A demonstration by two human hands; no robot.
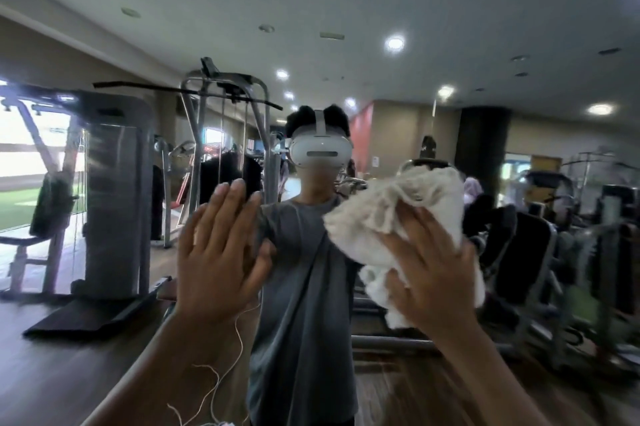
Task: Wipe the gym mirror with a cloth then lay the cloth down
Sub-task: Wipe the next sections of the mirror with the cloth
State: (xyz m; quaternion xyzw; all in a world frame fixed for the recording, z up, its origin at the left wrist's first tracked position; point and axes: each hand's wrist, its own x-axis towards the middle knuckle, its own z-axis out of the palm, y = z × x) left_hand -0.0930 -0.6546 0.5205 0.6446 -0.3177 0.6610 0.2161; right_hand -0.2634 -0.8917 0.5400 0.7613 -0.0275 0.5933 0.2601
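Note:
The gym mirror (104,27) fills the whole view and reflects the room and a person in a grey shirt wearing a white headset. My right hand (433,262) presses a crumpled white cloth (388,207) flat against the glass, fingers spread over it. The cloth bunches above and to the left of that hand, with a fold hanging below it. My left hand (218,252) lies flat on the mirror to the left of the cloth, fingers straight and together, holding nothing.
A wooden ledge (114,339) runs along the mirror's lower left, with thin white threads (214,387) trailing over it. Reflected in the glass are a grey weight machine (114,203) at the left and more dark gym machines (540,252) at the right.

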